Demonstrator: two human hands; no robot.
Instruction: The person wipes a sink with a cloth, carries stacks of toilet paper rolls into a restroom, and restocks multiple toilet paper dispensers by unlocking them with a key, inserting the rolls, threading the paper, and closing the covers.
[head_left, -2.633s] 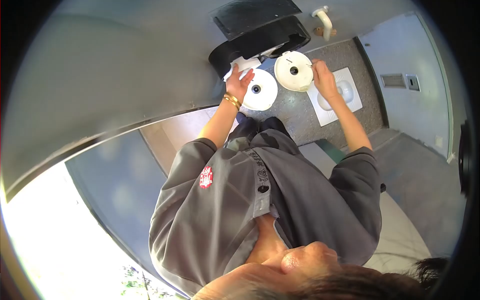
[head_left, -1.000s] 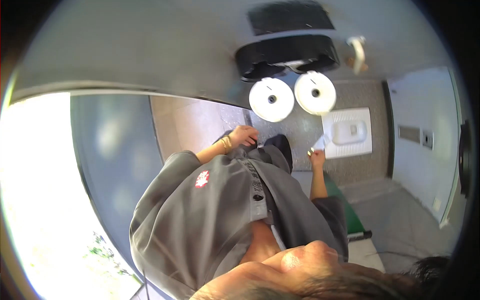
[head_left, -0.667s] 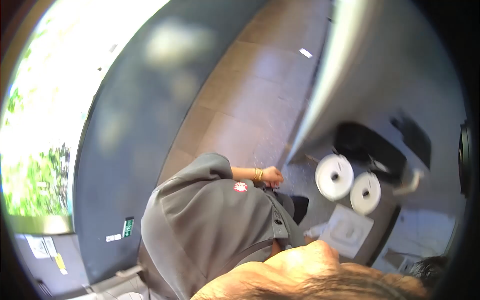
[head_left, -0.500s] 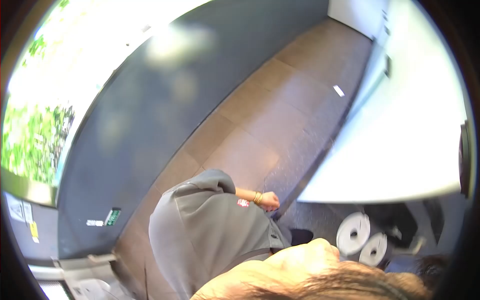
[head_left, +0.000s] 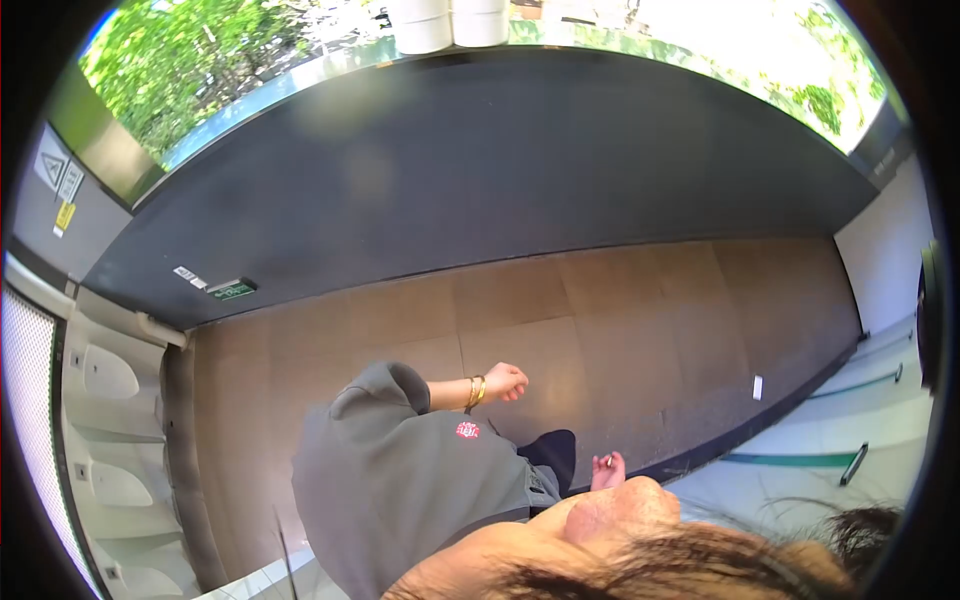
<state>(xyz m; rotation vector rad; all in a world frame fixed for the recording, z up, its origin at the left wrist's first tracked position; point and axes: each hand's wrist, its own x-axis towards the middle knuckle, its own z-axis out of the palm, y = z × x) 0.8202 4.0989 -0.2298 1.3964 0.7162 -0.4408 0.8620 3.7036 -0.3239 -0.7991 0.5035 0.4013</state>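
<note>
My left hand (head_left: pixel 507 382), with gold bracelets (head_left: pixel 476 391) at the wrist, hangs out in front of my grey short-sleeved top (head_left: pixel 400 480). Its fingers are curled in, and nothing shows in them. Lower and to the right is my right hand (head_left: pixel 607 470), partly hidden behind my face at the bottom edge. Its fingers are loosely bent with gaps between them, and a small dark mark, perhaps a ring, shows on one. Neither hand touches anything around it. Below both lies the brown tiled floor (head_left: pixel 540 340).
A dark grey low wall (head_left: pixel 520 160) runs across the far side, with white round containers (head_left: pixel 480 22) on top. White urinals (head_left: pixel 112 372) line the left. White panels with green-edged handles (head_left: pixel 853 464) stand at right. A white strip (head_left: pixel 757 387) lies on the floor.
My view has swung to the left, so the urinals and the full wall show. The white paper rolls have left view. My right hand has come into sight; my left arm reaches farther forward.
</note>
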